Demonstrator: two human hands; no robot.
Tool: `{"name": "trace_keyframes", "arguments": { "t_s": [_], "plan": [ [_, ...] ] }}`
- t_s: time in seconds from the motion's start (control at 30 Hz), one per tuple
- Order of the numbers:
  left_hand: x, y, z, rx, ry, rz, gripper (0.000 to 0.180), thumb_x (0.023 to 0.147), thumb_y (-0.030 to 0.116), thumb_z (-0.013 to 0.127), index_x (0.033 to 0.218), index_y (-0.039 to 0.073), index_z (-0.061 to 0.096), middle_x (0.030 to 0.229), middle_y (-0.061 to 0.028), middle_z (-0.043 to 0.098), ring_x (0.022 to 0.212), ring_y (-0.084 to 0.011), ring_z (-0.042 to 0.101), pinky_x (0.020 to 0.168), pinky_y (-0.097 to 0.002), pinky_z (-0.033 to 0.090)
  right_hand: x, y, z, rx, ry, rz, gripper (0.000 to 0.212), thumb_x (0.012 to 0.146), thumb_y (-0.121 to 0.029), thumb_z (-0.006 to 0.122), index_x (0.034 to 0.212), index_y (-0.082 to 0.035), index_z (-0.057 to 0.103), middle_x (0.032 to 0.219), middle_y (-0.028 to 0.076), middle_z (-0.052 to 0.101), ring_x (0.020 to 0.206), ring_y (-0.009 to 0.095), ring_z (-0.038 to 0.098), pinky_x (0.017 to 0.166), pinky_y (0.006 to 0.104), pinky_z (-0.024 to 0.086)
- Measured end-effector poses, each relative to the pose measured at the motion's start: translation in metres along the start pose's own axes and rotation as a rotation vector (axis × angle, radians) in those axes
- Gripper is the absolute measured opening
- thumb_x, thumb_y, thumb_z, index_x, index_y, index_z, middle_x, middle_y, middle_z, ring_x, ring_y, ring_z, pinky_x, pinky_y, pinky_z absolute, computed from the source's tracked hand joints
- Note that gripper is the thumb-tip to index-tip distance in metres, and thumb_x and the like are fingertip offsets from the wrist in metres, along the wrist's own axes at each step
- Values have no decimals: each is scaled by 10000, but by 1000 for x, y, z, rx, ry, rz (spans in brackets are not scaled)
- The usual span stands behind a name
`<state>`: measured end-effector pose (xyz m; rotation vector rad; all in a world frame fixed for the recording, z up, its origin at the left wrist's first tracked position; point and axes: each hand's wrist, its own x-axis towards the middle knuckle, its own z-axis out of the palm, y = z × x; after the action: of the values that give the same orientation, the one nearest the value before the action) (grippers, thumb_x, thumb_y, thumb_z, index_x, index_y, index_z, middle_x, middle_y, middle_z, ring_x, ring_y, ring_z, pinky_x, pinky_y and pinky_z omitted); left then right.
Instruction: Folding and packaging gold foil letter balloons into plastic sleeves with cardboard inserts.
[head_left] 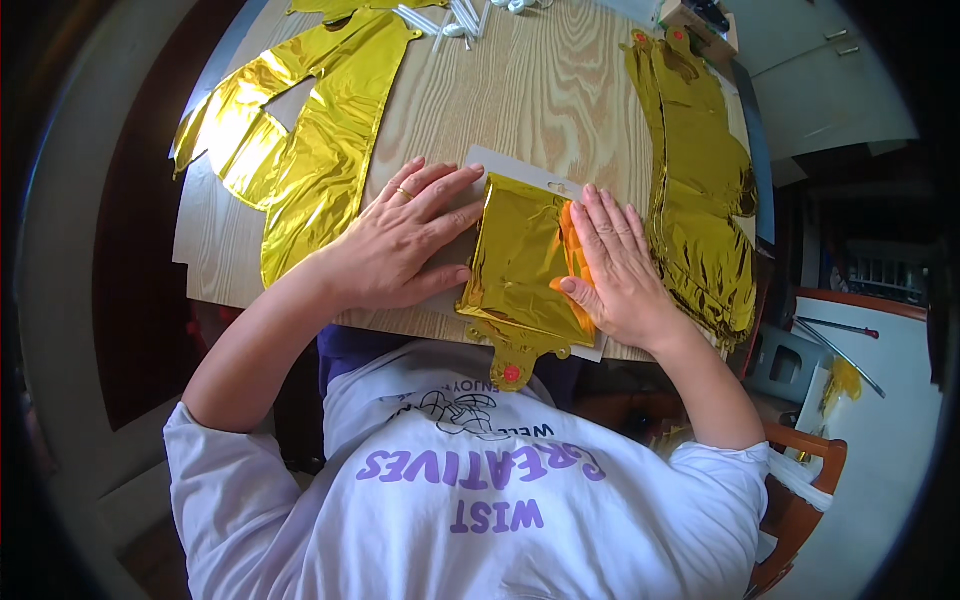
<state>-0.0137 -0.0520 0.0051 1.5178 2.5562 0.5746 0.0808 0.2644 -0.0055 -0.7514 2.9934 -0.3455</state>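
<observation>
A folded gold foil balloon (522, 262) lies on a white card (520, 170) at the table's near edge. Its tail, with a red dot, hangs past that edge toward my shirt. My left hand (405, 235) rests open along the balloon's left side, fingers spread, a ring on one of them. Flat over the right side lies my right hand (620, 265), fingers stretched out. Between this palm and the foil shows a crumpled orange piece (577, 260); its kind is unclear and the hand partly hides it.
A flat gold foil balloon (335, 130) spreads over the table's left side. More gold foil balloons (700, 160) lie stacked at the right. White tubes (463, 18) sit at the far edge, near a box (700, 25). A wooden chair (810, 500) stands at lower right.
</observation>
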Motion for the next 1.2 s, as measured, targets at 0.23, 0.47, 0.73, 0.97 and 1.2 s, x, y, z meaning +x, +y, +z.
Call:
{"name": "trace_keyframes", "arguments": {
  "t_s": [0.23,0.47,0.73,0.97,1.2],
  "plan": [
    [17,5,-18,-397,191,-361,590,854,281,777,1348,17,595,1189,-150,663,1086,-281,649,945,-413,517,6,4,-8,203,176,42,613,1034,-389,544,1502,-10,432,1542,216,427,1443,369,389,1211,481,269],
    [64,8,-7,-339,143,-453,547,820,261,814,1278,20,637,1003,-113,666,881,-246,664,821,-356,544,41,9,-38,534,143,263,175,919,-130,684,1043,-10,712,999,122,644,963,307,640,856,399,509],
    [67,-1,-4,-392,125,-455,461,834,174,778,1254,28,657,1065,-126,658,887,-246,657,835,-368,540,46,11,-34,213,121,143,240,881,-99,693,1113,-41,674,1003,117,615,957,311,618,859,393,495],
    [52,-7,10,-223,379,-117,380,891,130,727,1258,61,655,1228,-145,635,1109,-325,648,935,-418,530,21,-32,-22,32,299,89,514,898,-217,719,1340,6,582,1372,203,555,1293,373,505,1102,466,388],
    [35,7,11,62,36,82,794,996,512,539,1563,2,321,1646,-189,278,1540,-352,233,1245,-513,177,3,-45,7,35,84,257,900,984,-618,484,1597,-13,224,1623,331,181,1509,481,197,1214,623,83]
  ]
}}
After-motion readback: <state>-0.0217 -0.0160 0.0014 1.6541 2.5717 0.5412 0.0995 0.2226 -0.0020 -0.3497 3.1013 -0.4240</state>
